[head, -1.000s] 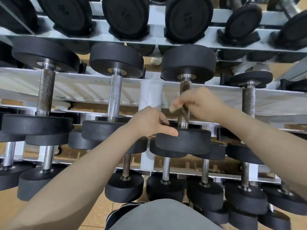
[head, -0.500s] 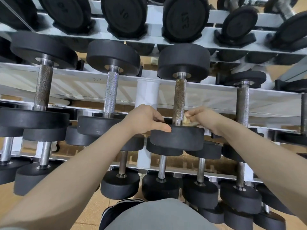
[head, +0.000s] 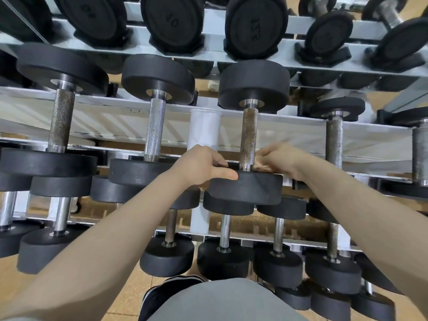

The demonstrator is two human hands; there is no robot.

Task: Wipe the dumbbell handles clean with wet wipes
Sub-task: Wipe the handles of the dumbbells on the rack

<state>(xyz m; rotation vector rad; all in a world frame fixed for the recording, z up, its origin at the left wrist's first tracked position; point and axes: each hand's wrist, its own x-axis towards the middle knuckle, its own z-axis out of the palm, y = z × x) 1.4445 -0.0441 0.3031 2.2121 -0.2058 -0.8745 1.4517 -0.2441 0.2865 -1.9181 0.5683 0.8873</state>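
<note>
Two hands at work on one dumbbell [head: 250, 135], middle tier of a three-tier grey rack [head: 289, 130].

Dumbbell: black round heads, knurled handle [head: 249, 135] with brownish rust tint, lying front to back across the rails. Near head [head: 247, 187] juts toward the person; far head [head: 253, 85] rests on the rear rail.

Left hand [head: 203, 166]: gripping the near head at its left upper edge, thumb laid along the rim, fingers curled over the top face just beside the handle's base.

Right hand [head: 282, 159]: closed on a wadded wipe [head: 262, 167], tan and crumpled, pressed against the handle's right side at its lowest part, where the shaft meets the near head. Fingers blurred.

Neighbours, same tier: two dumbbells to the left, one with a rusty handle [head: 61, 117] and one with a bright handle [head: 154, 128]; one to the right [head: 334, 140], well apart.

Upper tier: large dumbbells shown end-on. Lower tier: smaller dumbbells with smooth chrome handles.

White upright post [head: 203, 130] between the bright-handled dumbbell and the one being held.

Floor [head: 129, 295]: tan tile.
</note>
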